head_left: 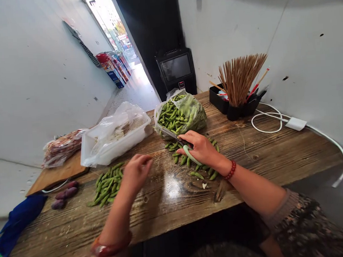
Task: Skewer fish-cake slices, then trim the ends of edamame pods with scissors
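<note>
My right hand (200,148) grips a pair of scissors with pale green handles (192,156), their blades pointing up and left toward the bag. Beneath that hand lies a loose pile of green soybean pods (196,174). Just behind it, a clear plastic bag (198,117) stands full of more pods (173,114). My left hand (137,173) hovers over the table, fingers bent and the thumb apart from them, with nothing visible between. To its left is a second pile of pods (107,186), partly hidden by my left forearm.
On the wooden table (170,206), a white plastic tub (114,149) holds a plastic bag. Left of it are a cutting board (58,176), a wrapped package (64,148), purple tubers (66,193) and blue cloth (20,219). Skewers (240,81) and a white charger (296,123) are at right.
</note>
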